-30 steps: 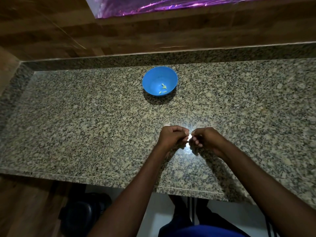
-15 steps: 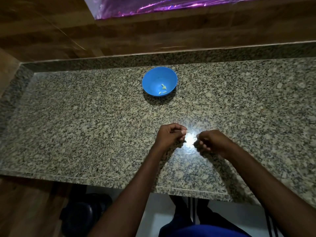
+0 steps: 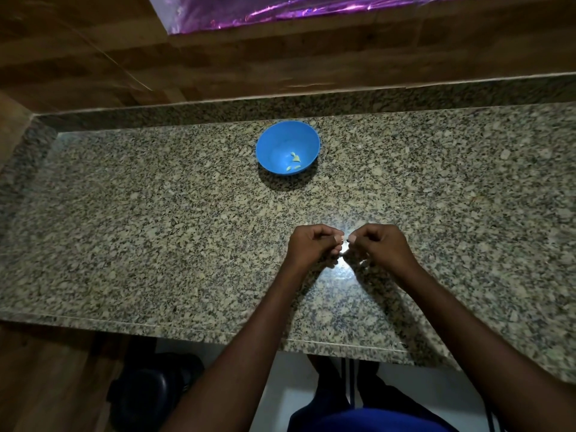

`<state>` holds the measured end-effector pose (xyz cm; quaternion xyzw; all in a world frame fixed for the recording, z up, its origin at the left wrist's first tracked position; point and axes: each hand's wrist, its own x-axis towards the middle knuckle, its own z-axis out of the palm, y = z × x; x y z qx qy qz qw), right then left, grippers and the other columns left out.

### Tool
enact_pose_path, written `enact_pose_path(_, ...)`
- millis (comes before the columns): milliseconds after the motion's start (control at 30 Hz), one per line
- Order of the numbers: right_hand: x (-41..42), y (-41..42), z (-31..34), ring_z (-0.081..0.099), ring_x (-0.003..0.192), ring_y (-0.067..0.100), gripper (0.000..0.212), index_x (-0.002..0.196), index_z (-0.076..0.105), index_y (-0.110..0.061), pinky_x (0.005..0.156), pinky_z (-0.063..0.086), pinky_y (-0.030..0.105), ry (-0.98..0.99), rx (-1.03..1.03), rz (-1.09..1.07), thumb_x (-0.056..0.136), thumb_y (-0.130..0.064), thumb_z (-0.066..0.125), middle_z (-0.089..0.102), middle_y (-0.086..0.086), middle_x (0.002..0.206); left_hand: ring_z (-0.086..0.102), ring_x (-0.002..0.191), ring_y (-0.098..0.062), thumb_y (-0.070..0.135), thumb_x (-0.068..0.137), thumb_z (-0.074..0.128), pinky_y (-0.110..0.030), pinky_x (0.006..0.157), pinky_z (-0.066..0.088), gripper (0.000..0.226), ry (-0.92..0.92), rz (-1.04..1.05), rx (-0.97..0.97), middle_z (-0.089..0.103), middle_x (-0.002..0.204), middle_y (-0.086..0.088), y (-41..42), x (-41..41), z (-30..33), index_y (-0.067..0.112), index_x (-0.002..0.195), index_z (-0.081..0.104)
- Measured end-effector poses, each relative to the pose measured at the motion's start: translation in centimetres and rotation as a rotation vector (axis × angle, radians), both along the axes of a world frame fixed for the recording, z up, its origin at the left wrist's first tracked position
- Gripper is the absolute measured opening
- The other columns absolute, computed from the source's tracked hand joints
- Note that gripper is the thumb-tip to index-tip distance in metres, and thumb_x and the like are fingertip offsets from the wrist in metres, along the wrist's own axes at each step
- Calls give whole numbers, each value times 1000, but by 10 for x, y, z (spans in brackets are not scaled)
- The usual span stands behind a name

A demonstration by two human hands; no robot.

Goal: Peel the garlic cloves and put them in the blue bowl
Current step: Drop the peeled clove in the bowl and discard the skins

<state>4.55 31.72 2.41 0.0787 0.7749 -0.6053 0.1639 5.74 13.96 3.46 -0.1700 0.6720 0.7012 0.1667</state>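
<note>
Both forearms (image 3: 461, 322) are bare, no sleeves showing; a blue garment (image 3: 367, 420) covers the lap; dark trousers below.

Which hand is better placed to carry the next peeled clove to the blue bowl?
Left, probably, by a small margin. The left hand lies nearer the blue bowl, which sits ahead and slightly to its side; the right hand would reach across.

- Dim overall; light falls from above.
- White glare on the counter (image 3: 344, 266) just beside the hands, washing out detail there.
- Bowl (image 3: 282, 141) casts a dark shadow toward the viewer.
- Wide-angle lens bends the counter's edges.
</note>
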Motion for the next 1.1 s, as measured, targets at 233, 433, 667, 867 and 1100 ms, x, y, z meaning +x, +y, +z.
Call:
enact_pose_path(233,-3,0,3,56,51,19,14,75,69,-3,56,47,28,-146,-158,-3,89,-8,72,67,4,58,63,64,-25,9,91,71,-30,58,57,15,-12,-4,-28,70,81,-28,2,-2,-1,-6,94,73)
enact_pose_path(433,-4,3,4,63,52,16,12,78,70,-6,54,49,26,-78,-93,59,90,-8,71,68,6,61,59,56,-14,5,95,66,-21,53,53,15,-227,12,128,68,70,-10,4,-4,0,-9,100,69)
enact_pose_path(667,-2,3,3,60,59,25,12,83,68,-2,55,51,29,-116,-167,55,94,-8,67,66,10,65,65,63,-12,-2,97,56,-20,59,55,10,-372,65,340,69,76,-9,5,-3,-1,-2,101,66)
enact_pose_path(867,-7,2,10,55,56,14,16,88,66,-3,55,47,28,-456,-385,83,99,-7,55,64,6,68,67,64,-10,-2,99,53,-17,61,55,13,-348,64,383,73,77,-8,6,-4,0,0,99,65)
enact_pose_path(1100,-12,-2,13,46,51,13,22,80,57,-11,43,39,21,-619,-422,11,97,-9,42,59,4,66,54,51,-14,9,92,69,-24,50,48,10,-172,37,84,65,68,-9,10,-5,1,-1,92,71)
